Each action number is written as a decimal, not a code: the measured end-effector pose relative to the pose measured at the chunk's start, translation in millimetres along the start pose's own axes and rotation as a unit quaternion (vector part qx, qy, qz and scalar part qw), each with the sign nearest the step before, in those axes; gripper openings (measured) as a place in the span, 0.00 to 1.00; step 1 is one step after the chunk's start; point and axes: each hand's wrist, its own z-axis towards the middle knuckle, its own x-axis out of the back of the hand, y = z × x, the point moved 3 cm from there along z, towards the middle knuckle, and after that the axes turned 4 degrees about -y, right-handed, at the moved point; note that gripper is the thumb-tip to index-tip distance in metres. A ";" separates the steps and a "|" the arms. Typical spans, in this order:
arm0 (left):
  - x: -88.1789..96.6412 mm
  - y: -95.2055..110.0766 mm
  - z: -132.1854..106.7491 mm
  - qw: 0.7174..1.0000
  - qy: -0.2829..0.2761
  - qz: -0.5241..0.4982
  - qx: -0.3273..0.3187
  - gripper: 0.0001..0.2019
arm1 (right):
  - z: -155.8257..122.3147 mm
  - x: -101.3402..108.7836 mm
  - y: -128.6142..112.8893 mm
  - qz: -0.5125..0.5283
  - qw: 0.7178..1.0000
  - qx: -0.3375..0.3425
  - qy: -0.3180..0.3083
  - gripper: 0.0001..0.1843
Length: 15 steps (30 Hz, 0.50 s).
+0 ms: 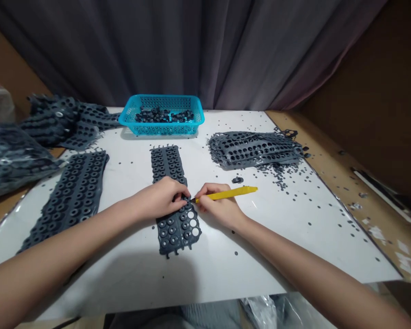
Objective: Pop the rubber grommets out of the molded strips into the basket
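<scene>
A dark grey moulded rubber sheet [176, 228] with rows of small rings lies lengthwise on the white board [260, 256]. Some rings near its lower right end are gone, leaving round holes. My left hand [159, 199] lies across the sheet, its fingertips gripping the rubber at a ring. My right hand [219, 205] is shut on a yellow utility knife [228, 194], whose tip meets the sheet beside my left fingertips. The blade is mostly hidden by my fingers. A second, wider rubber sheet [68, 201] lies to the left of my left forearm.
A turquoise plastic basket [160, 116] holding dark rubber pieces stands at the back. A stack of punched sheets [253, 148] lies to the right, with small black discs scattered around it. Plastic bags of sheets [10, 160] sit left. A curtain hangs behind.
</scene>
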 end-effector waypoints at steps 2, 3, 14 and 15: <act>0.2 0.5 2.1 1.000 -0.012 0.000 0.005 0.10 | 1.3 -0.7 -1.3 -0.026 1.000 0.005 0.003 0.06; 0.2 1.2 3.2 1.000 -0.019 0.006 0.007 0.10 | 1.5 -0.9 -1.8 -0.036 0.999 0.007 0.004 0.07; -6.2 20.5 2.7 0.959 -0.088 0.265 -0.047 0.09 | -0.5 -1.0 -7.2 -0.097 0.995 0.026 -0.004 0.11; -9.5 20.2 0.3 0.951 -0.085 0.290 -0.064 0.10 | -0.6 -0.9 -7.1 -0.096 0.995 0.027 -0.003 0.11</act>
